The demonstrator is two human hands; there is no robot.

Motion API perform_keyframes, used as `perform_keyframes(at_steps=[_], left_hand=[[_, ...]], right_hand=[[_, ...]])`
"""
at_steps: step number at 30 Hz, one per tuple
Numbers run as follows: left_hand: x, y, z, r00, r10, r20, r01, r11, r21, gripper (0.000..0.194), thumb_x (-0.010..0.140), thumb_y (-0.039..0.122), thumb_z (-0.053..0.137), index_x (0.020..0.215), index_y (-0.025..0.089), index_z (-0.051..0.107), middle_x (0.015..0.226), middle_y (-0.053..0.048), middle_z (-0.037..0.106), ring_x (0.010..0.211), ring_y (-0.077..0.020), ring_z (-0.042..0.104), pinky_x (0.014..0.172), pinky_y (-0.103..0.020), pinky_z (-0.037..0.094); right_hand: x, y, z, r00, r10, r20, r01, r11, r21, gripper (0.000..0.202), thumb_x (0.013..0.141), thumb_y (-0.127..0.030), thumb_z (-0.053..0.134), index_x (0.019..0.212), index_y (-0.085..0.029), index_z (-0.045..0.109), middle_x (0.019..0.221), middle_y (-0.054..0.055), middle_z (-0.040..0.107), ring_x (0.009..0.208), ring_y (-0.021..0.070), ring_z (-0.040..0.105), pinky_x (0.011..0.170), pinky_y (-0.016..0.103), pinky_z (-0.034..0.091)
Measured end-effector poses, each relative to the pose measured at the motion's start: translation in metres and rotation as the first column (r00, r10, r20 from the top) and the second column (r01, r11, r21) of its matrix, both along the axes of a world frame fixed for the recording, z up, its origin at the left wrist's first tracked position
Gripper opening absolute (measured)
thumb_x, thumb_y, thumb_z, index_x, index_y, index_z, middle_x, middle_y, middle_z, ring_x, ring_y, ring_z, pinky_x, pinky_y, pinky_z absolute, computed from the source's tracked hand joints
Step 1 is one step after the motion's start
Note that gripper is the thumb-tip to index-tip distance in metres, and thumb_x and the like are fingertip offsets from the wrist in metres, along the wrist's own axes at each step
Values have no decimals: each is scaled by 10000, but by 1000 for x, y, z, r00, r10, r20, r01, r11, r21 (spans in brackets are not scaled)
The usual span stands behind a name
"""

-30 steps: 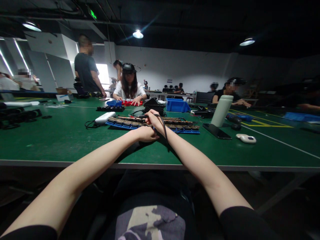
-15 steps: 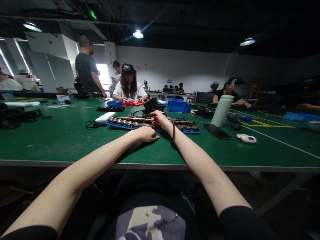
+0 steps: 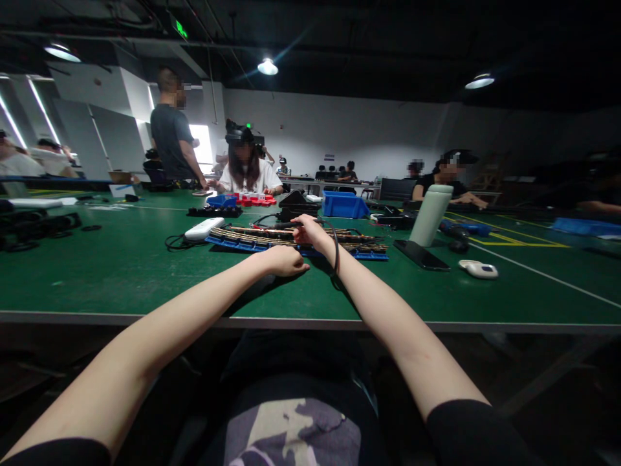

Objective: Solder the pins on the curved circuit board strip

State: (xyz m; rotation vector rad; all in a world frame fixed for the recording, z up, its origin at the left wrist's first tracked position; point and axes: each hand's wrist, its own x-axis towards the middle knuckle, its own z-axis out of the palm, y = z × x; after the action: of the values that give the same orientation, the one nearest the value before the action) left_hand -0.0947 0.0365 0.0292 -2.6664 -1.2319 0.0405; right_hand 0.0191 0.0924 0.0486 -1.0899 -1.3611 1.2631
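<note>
Long curved blue strips (image 3: pixel 233 244) with brass-coloured bars and black parts lie across the green table in front of me. My left hand (image 3: pixel 288 261) rests at their near edge, fingers curled in and thumb side low; whatever they grip, if anything, is hidden. Just beyond it, my right hand (image 3: pixel 310 232) is held over the middle of the strips with its fingers bent together. What those fingers hold is too small to make out. A black cable (image 3: pixel 336 249) loops over my right wrist and down its near side.
Left of the strips sits a white box (image 3: pixel 204 228) with a black cord. Behind are a blue bin (image 3: pixel 345 204) and a black stand (image 3: pixel 298 206). To the right stand a pale green bottle (image 3: pixel 431 217), a phone (image 3: pixel 421 255) and an earbud case (image 3: pixel 479 268). A co-worker (image 3: pixel 247 165) sits opposite.
Both my hands and the strips stay where they were. Across the table, the seated co-worker's head has shifted left, and the standing person has moved slightly right.
</note>
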Motion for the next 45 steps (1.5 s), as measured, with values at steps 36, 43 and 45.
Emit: perform_keyframes(at_steps=[36, 43, 45], left_hand=[[4, -7, 7, 997, 40, -68, -41, 999, -22, 469, 972, 444, 375, 825, 164, 721, 817, -91, 720, 686, -197, 642, 599, -263, 415], [4, -6, 7, 997, 31, -68, -32, 999, -25, 471, 978, 444, 374, 809, 159, 709, 813, -91, 714, 675, -193, 631, 570, -263, 378], [4, -6, 6, 997, 30, -66, -31, 999, -22, 471, 978, 444, 375, 808, 159, 709, 810, -91, 712, 670, -193, 626, 564, -267, 368]], right_hand=[[-1, -4, 4, 998, 5, 65, -5, 1000, 3, 154, 893, -221, 474, 954, -183, 610, 471, -47, 552, 398, 98, 527, 473, 194, 454], [0, -4, 4, 998, 8, 68, -9, 1000, 16, 140, 904, -216, 469, 948, -186, 599, 472, -45, 554, 401, 101, 531, 472, 196, 452], [-1, -4, 3, 998, 8, 68, -9, 1000, 20, 129, 905, -217, 473, 936, -187, 594, 474, -43, 555, 403, 101, 531, 470, 195, 451]])
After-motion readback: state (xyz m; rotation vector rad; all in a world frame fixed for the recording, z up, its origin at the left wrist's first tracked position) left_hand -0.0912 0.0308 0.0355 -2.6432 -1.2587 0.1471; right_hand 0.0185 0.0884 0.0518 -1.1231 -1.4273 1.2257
